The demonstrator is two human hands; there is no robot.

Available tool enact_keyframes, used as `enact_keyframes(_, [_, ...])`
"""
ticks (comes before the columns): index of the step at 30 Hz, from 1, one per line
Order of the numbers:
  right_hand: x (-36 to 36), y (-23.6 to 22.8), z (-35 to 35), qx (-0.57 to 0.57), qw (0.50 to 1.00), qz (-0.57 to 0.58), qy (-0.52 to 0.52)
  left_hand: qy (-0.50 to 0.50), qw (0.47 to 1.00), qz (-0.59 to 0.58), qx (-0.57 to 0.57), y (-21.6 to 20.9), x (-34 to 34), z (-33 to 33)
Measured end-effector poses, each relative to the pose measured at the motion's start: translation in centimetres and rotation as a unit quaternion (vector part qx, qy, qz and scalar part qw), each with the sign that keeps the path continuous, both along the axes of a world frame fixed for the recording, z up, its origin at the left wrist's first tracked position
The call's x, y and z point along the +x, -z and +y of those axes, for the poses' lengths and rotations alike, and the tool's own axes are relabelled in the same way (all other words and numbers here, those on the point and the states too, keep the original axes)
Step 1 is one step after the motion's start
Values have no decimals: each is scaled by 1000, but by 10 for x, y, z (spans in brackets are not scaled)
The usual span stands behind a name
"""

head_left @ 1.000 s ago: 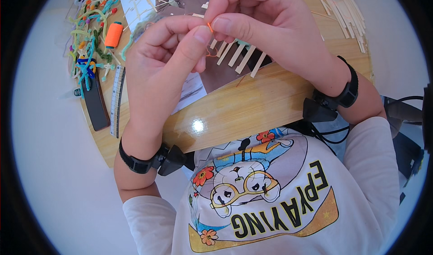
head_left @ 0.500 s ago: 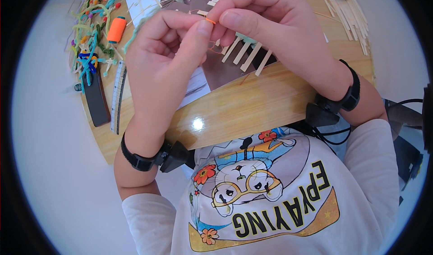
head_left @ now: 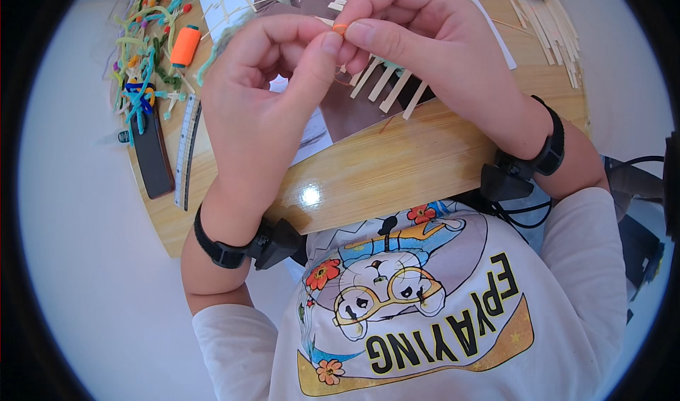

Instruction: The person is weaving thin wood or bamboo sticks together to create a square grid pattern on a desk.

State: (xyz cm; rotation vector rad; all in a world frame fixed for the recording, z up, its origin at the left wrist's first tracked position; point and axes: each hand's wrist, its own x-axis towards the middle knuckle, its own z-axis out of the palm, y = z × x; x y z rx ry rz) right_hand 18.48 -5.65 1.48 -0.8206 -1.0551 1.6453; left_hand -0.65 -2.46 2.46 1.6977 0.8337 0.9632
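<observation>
Head view shows the orange thread (head_left: 341, 28) pinched between thumb and forefinger of the left hand (head_left: 248, 93) and of the right hand (head_left: 433, 50). Near this thread, toward the person, are flat wooden sticks (head_left: 395, 93); to its left, the orange spool (head_left: 185, 46); to its right, long pale strips (head_left: 546, 36).

A single line of lettering (head_left: 448, 322) is legible: large, dark capitals edged in yellow, upside down, slanting across the near part of a white shirt (head_left: 471, 280), to the right of a printed cartoon animal (head_left: 381, 277) in glasses. At the left, a ruler (head_left: 187, 153) bears scale marks; its numbers are too small to read.
</observation>
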Motion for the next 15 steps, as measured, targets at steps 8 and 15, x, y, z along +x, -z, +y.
enact_keyframes(8, [-1, 4, 1, 68, 997, 29, -2, 64, 993, -83, -57, 0, 1, 1])
enact_keyframes(15, [-5, 14, 1, 225, 973, -34, 37, 57, 989, -94, -101, 1, -3, 4])
